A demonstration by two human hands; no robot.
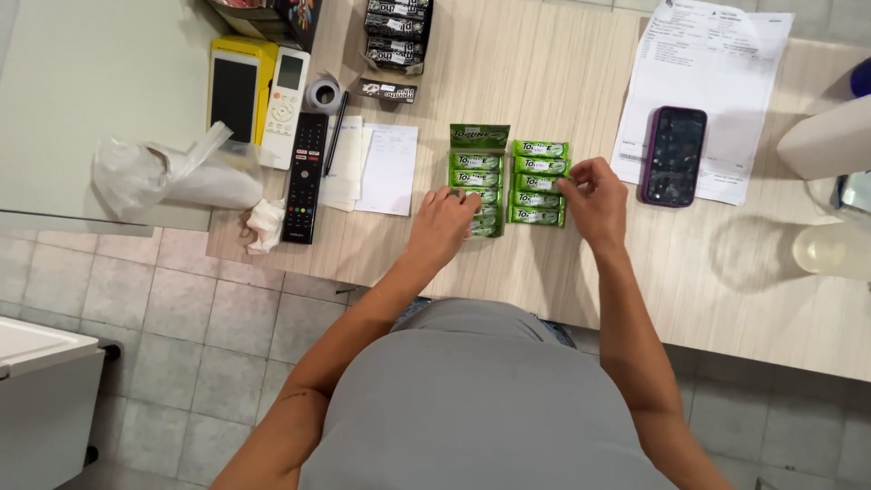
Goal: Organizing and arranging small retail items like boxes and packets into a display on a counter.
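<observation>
While both rest there, left hand (445,220) and right hand (594,192) touch green packs (537,181).

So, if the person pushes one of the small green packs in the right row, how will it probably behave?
A green pack looks small and flat, so it is probably light and would slide on the smooth wooden table, not roll. Its wrapper looks glossy, so it may be a little slippery. The packs lie close together under the right hand, so pushing one would likely move its neighbours.

Phone (673,155) on papers (717,63); remotes (305,177) beside a plastic bag (154,172).
</observation>
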